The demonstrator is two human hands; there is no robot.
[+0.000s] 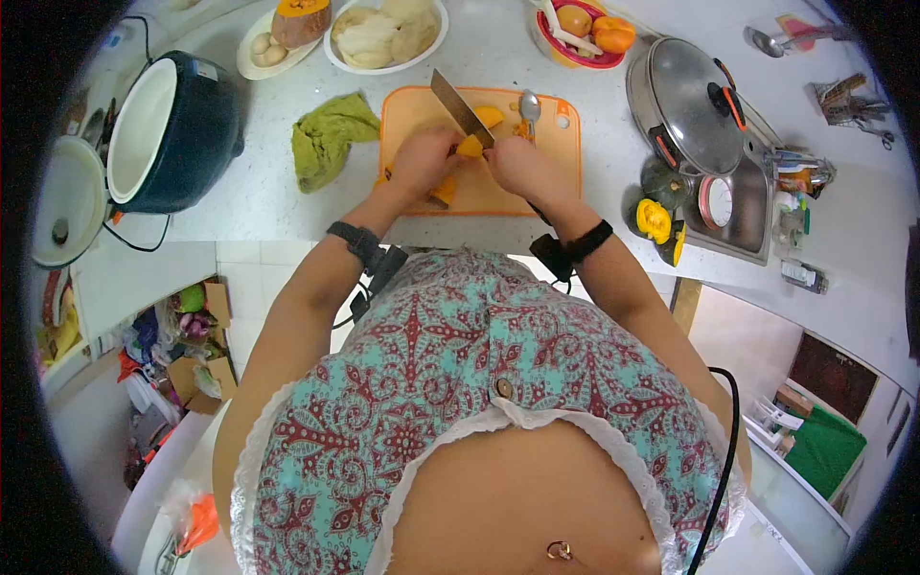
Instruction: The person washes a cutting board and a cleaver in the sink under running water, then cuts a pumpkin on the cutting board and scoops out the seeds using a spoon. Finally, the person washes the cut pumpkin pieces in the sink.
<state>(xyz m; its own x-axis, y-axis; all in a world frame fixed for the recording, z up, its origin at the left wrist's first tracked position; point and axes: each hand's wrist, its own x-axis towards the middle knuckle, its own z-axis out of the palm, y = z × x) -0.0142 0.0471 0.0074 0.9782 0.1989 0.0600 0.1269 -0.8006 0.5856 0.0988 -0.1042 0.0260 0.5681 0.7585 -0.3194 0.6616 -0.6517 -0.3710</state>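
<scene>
An orange-rimmed cutting board (pixel 537 196) lies on the counter in front of me. My right hand (pixel 517 165) is closed on the handle end of a knife (pixel 458 103), whose broad blade points up and to the left. Against the blade, my left hand (pixel 425 158) grips a piece of orange pumpkin (pixel 470 147). Another pumpkin piece (pixel 490 116) sits just behind the blade, and more pieces (pixel 442 193) lie beside and under my left hand. A metal spoon (pixel 530 107) rests on the board's right part, with orange scraps near it.
A green cloth (pixel 331 141) lies left of the board. Farther left stands a dark pot (pixel 196 134). Behind are a white bowl of dough (pixel 385 34), a plate with pumpkin (pixel 302 19) and a red bowl (pixel 583 48). A lidded pan (pixel 692 105) and sink (pixel 752 211) are right.
</scene>
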